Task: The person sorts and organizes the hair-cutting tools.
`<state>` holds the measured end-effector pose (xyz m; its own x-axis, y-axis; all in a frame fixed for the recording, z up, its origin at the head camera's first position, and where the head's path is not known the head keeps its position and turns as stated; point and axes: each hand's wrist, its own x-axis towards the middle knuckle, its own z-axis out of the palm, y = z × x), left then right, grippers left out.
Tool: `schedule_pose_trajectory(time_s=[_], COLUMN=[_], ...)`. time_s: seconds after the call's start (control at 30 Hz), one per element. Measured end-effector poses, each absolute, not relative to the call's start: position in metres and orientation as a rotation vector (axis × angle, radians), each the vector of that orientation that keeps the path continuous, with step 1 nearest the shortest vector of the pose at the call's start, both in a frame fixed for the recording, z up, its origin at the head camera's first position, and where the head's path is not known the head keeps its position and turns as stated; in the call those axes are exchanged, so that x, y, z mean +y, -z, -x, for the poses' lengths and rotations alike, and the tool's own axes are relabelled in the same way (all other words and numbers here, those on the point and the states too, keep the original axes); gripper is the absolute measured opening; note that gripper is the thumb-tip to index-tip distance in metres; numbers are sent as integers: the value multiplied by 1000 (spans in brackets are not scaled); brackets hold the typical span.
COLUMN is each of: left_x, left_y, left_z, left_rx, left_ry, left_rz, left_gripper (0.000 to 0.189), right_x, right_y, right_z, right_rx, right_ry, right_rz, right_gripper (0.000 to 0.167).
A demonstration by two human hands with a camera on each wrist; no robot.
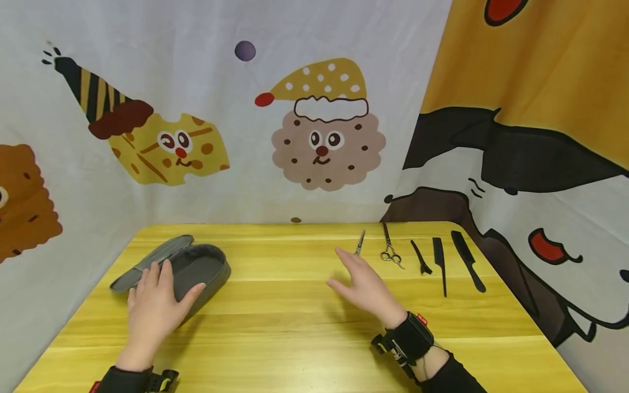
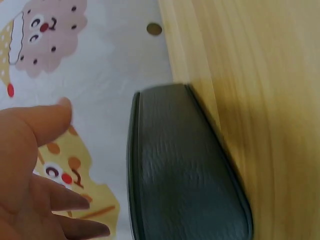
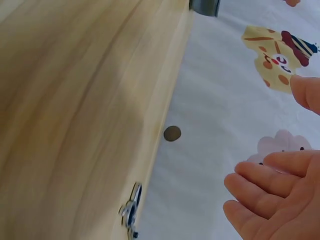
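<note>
A dark grey case stands at the left of the table with its lid folded back to the left. My left hand is over the case's near side, fingers spread; whether it touches the case I cannot tell. In the left wrist view the case's leathery side fills the middle, beside the thumb. Over the table right of centre, my right hand holds nothing, its fingers extended. Nearest to it lies a pair of scissors, partly hidden by the fingers.
Right of those scissors lie a second pair with finger rings, a black hair clip, a thin-handled comb and a wider handled comb. A cartoon-printed curtain hangs behind the wooden table.
</note>
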<state>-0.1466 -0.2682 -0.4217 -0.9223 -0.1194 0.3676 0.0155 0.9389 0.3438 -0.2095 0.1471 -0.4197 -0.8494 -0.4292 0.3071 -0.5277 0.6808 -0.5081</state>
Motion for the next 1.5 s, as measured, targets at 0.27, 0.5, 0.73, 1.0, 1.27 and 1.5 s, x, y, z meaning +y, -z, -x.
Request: schedule_pose_trajectory(time_s=[0.27,0.5,0.73,1.0,1.27,1.5], left_x=[-298,-325,-341,-346,-349,-353], left_y=[428,422,420,417,420,424], left_z=[141,140,142,141,142,144], left_rx=[-2612,-2816,-3038,-3129,-3144,-3157], left_ry=[433,557,659,762,805,795], left_rz=[-109,-326,-494,-563,-626,-576], left_gripper=[83,79,95,75,42,39], right_x=[130,116,105,96,86,75], right_y=[419,420,423,426,427,428], right_z=[214,216,219,224,225,226], right_rx=[-2758,-2764,-2774,-2774,-2817,-2836], right_ry=[-934,-933,-925,-923,-939,-976], right_rz=[-792,-826,-851,-883,-899,-899], right_gripper=[76,72,70,70,70,70])
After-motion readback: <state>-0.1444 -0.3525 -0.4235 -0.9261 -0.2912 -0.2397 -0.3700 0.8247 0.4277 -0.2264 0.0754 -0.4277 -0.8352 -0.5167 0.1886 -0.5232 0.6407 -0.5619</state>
